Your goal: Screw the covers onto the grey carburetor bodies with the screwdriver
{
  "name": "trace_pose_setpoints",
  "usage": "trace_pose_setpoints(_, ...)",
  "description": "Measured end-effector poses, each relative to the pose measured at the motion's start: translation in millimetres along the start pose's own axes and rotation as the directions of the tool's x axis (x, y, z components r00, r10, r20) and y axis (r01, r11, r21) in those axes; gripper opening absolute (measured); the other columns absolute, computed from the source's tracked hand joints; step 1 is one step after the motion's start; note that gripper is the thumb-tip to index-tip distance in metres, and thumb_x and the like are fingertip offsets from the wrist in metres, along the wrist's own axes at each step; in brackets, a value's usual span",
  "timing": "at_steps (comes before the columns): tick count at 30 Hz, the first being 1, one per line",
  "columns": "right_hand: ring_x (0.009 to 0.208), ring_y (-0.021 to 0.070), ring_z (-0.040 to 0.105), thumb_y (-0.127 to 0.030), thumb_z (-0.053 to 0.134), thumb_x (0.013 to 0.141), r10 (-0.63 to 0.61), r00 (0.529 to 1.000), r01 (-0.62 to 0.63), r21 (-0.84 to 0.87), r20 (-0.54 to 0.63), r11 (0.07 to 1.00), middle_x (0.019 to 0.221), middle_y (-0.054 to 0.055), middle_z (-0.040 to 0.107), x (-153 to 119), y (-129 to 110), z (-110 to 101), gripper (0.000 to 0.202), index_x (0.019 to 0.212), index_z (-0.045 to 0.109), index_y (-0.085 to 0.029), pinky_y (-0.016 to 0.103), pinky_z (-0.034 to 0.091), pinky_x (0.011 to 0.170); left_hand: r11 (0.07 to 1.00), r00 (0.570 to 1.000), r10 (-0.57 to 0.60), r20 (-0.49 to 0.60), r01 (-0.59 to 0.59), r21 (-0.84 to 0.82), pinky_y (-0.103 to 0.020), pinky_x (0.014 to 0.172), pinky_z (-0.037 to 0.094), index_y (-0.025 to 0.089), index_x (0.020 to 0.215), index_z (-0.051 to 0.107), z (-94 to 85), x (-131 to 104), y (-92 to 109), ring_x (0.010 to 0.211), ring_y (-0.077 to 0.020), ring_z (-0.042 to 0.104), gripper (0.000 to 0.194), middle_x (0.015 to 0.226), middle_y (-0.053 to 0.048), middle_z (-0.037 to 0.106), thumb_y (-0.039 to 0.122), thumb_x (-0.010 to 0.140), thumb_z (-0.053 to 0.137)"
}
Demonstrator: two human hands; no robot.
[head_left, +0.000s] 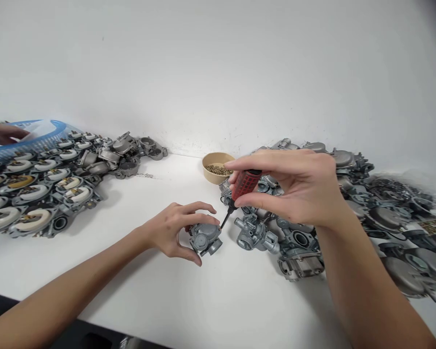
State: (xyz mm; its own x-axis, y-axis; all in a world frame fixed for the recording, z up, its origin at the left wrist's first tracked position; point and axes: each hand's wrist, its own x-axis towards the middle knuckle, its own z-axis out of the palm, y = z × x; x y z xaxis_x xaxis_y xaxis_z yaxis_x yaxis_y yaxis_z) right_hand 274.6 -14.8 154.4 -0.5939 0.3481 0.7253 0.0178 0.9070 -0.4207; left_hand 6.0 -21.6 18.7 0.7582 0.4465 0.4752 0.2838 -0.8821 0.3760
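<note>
My left hand [174, 230] is closed around a small grey metal carburetor [204, 236], steadying it on the white table. In my right hand [290, 186] is a screwdriver [245, 186] with a red and black handle, tilted so its dark shaft points down and left. The tip meets the upper right edge of the carburetor, where a small brass-coloured spot shows. Just right of it lies another carburetor [252, 232], apart from both hands. Behind my right hand stands a tan bowl [213, 160] holding many small brass screws [219, 169].
Rows of carburetor bodies with white rings [34, 220] cover the left side. Grey metal covers [109, 155] are heaped behind them. A blue basket [58, 128] stands at far left, with another person's hand [3, 132] over it. More carburetors [385, 218] are piled right.
</note>
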Motion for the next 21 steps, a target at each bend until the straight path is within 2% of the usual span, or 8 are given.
trace_pose_setpoints(3, 0.079, 0.0162, 0.072, -0.013, 0.079, 0.086, 0.014, 1.0, -0.014, 0.02, 0.011, 1.0, 0.091, 0.002, 0.077, -0.1, 0.6, 1.2, 0.038, 0.123, 0.073, -0.024, 0.032, 0.062, 0.067, 1.0, 1.0, -0.005, 0.002, 0.005, -0.031, -0.029, 0.069, 0.054, 0.027, 0.136, 0.059, 1.0, -0.5, -0.8, 0.083, -0.0208, 0.071, 0.075, 0.133, -0.015, 0.063, 0.074, 0.079, 0.072)
trace_pose_setpoints(8, 0.077, 0.0147, 0.071, -0.009, 0.08, 0.084, -0.007, 1.0, 0.007, -0.001, 0.01, 1.0, 0.089, 0.003, 0.077, 0.4, 1.5, 3.0, 0.037, 0.12, 0.073, -0.014, 0.031, 0.062, 0.067, 0.996, 0.999, -0.032, 0.027, 0.034, -0.08, -0.029, 0.067, 0.052, 0.028, 0.136, 0.058, 0.8, 0.2, 0.2, 0.081, -0.0211, 0.071, 0.074, 0.129, -0.013, 0.065, 0.066, 0.077, 0.079)
trace_pose_setpoints(11, 0.078, 0.0144, 0.072, -0.008, 0.079, 0.084, -0.009, 1.0, 0.008, 0.022, 0.018, 1.0, 0.09, 0.004, 0.077, 0.2, 1.6, 2.8, 0.037, 0.121, 0.073, -0.012, 0.03, 0.063, 0.068, 0.994, 0.999, -0.04, 0.035, 0.044, -0.104, -0.03, 0.069, 0.054, 0.027, 0.136, 0.058, -0.7, 1.3, 2.3, 0.083, -0.0223, 0.072, 0.069, 0.129, -0.013, 0.065, 0.059, 0.078, 0.08)
trace_pose_setpoints(21, 0.081, 0.0161, 0.073, -0.008, 0.074, 0.088, -0.019, 0.997, 0.011, 0.102, 0.08, 0.995, 0.1, 0.004, 0.078, -0.1, -4.7, 1.1, 0.035, 0.121, 0.073, -0.021, 0.029, 0.066, 0.067, 0.992, 0.996, -0.041, 0.077, 0.05, -0.119, -0.039, 0.086, 0.059, 0.027, 0.136, 0.056, -7.5, 2.9, 7.7, 0.102, -0.029, 0.072, 0.057, 0.135, -0.011, 0.063, 0.031, 0.08, 0.066)
